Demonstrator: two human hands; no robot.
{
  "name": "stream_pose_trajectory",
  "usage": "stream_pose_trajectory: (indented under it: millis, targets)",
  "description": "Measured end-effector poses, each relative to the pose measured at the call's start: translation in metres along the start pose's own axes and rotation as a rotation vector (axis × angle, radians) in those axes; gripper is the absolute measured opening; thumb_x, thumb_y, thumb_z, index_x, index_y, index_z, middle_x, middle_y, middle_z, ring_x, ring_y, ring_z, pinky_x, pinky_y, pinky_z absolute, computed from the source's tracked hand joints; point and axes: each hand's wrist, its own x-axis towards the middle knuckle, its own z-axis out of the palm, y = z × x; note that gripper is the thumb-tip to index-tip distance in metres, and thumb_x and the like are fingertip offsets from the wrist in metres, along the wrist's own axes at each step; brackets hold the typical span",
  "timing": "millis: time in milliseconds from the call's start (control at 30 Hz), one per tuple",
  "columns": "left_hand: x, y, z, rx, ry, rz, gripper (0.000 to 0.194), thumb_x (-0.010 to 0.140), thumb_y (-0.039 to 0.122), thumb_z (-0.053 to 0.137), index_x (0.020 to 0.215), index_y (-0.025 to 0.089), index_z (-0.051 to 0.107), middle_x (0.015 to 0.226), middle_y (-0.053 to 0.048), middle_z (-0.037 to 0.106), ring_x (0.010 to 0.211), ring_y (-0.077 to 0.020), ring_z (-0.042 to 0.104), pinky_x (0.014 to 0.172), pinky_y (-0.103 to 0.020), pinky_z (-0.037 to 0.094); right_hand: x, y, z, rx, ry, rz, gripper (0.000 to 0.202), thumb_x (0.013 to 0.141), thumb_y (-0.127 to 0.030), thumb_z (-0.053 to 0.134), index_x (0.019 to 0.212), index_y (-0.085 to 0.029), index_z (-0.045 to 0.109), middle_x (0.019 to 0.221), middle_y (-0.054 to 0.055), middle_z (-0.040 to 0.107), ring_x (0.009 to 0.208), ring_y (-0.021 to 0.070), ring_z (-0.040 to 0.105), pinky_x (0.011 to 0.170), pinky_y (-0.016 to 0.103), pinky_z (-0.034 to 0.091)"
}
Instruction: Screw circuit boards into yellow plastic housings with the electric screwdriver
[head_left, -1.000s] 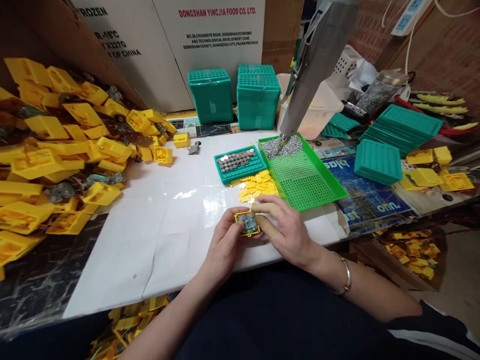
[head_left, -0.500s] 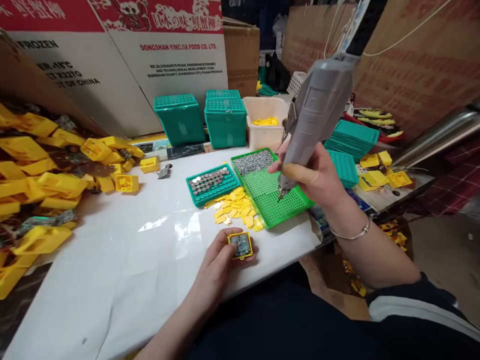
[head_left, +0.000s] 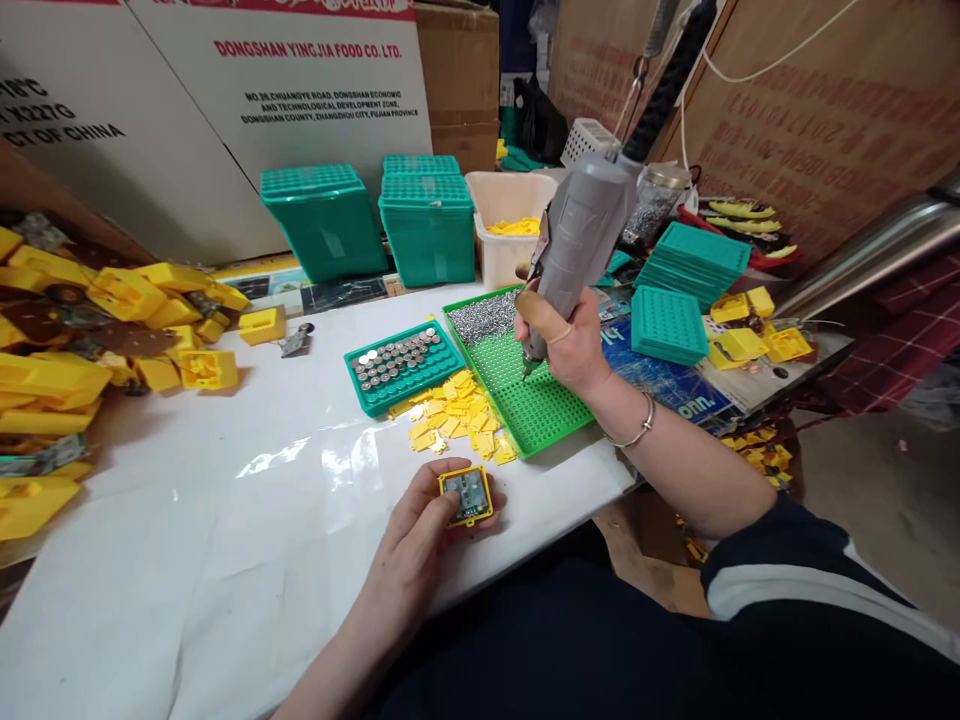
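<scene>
- Two hands work apart at a white-topped table point(head_left: 285, 545): the left hand point(head_left: 424, 520) pinches a shallow yellow case point(head_left: 490, 494) at lower centre of the frame, while the right hand point(head_left: 574, 345) wraps a grey power screwdriver point(head_left: 574, 235) right of centre.
- The screwdriver's bit point(head_left: 525, 375) hangs over the holed part of a green tray point(head_left: 540, 435), near the small screw-like metal pieces point(head_left: 480, 317) heaped at its far end; whether it touches the tray, one cannot tell.
- Done well, judging from this view, the step calls for lining the bit up squarely with one piece's head and lowering it gently, without raking the heap.
- A steady left grip would likely matter as well: thumb over the circuit board point(head_left: 472, 488), pressing lightly, case level, corner holes left uncovered for the bit.
- The screwdriver's long axis slants from upper right toward the middle of the frame, its tip aimed down and left, its corded end up and right.
- The case lies with its board side up toward the camera, turned slightly off the frame's edges, a small tab on its lower edge pointing toward the bottom of the frame; nearly square, it shows no clear long axis.
</scene>
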Motion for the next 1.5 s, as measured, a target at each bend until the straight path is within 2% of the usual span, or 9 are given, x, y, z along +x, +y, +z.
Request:
stream_pose_trajectory:
  millis: [267,533,733,1167,1267,1367,1467,1500]
  targets:
    - [0.002,-0.002,-0.004,-0.004,-0.012,0.003,0.028,0.085,0.030,0.059,0.109,0.018,0.053,0.099,-0.010,0.072,0.097,-0.0272,0.069,0.085,-0.043,0.054,-0.004,-0.010,0.003,-0.041,0.009,-0.003,0.042,0.069,-0.059,0.072,0.074,-0.022,0.053,0.053,-0.005,0.054,0.049,0.0093,0.048,0.048,0.026,0.041]
    - [0.003,-0.003,-0.004,0.000,-0.011,0.009,0.028,0.083,0.032,0.062,0.107,0.018,0.055,0.099,-0.010,0.072,0.097,-0.0270,0.069,0.084,-0.043,0.054,-0.002,-0.007,0.004,-0.036,0.059,0.000,0.044,0.066,-0.059,0.074,0.079,-0.022,0.052,0.056,-0.006,0.055,0.051,0.0093,0.052,0.051,0.026,0.045]
    - [0.001,-0.002,-0.002,0.002,-0.010,0.016,0.027,0.083,0.031,0.061,0.107,0.019,0.056,0.099,-0.009,0.071,0.098,-0.0274,0.068,0.085,-0.044,0.054,-0.006,-0.002,0.002,-0.055,0.060,-0.007,0.041,0.071,-0.059,0.070,0.079,-0.022,0.055,0.055,-0.005,0.055,0.051,0.0092,0.052,0.051,0.025,0.045]
    - [0.005,-0.004,-0.005,0.005,-0.032,0.014,0.028,0.083,0.031,0.061,0.108,0.019,0.054,0.100,-0.010,0.071,0.098,-0.0275,0.068,0.087,-0.047,0.053,-0.002,-0.005,0.003,-0.055,0.062,-0.023,0.044,0.068,-0.062,0.071,0.081,-0.024,0.052,0.058,-0.006,0.056,0.051,0.0096,0.053,0.051,0.025,0.046]
    - [0.006,-0.004,-0.005,-0.024,-0.060,0.026,0.028,0.083,0.029,0.061,0.107,0.018,0.054,0.095,-0.009,0.071,0.097,-0.0263,0.068,0.087,-0.047,0.053,-0.002,-0.017,0.007,0.014,0.057,-0.102,0.037,0.071,-0.056,0.071,0.082,-0.025,0.053,0.057,-0.007,0.055,0.048,0.0083,0.050,0.048,0.024,0.043]
    - [0.006,-0.004,-0.005,-0.037,-0.075,0.031,0.028,0.082,0.027,0.060,0.108,0.018,0.053,0.094,-0.008,0.071,0.095,-0.0261,0.069,0.087,-0.049,0.053,-0.014,-0.041,0.020,0.172,-0.004,-0.175,0.033,0.072,-0.050,0.072,0.076,-0.025,0.052,0.054,-0.007,0.052,0.047,0.0076,0.050,0.047,0.023,0.041]
    - [0.006,-0.004,-0.006,-0.034,-0.070,0.029,0.028,0.082,0.026,0.060,0.108,0.018,0.053,0.096,-0.008,0.071,0.093,-0.0262,0.069,0.086,-0.049,0.053,-0.038,-0.064,0.035,0.340,-0.136,-0.081,0.036,0.070,-0.053,0.073,0.077,-0.024,0.053,0.056,-0.006,0.053,0.047,0.0082,0.051,0.046,0.025,0.043]
    - [0.007,-0.004,-0.006,-0.035,-0.070,0.032,0.028,0.082,0.026,0.060,0.108,0.018,0.053,0.095,-0.008,0.071,0.093,-0.0259,0.069,0.086,-0.048,0.053,-0.047,-0.069,0.039,0.307,-0.163,-0.045,0.041,0.069,-0.061,0.070,0.076,-0.024,0.053,0.057,-0.006,0.053,0.046,0.0083,0.050,0.045,0.026,0.044]
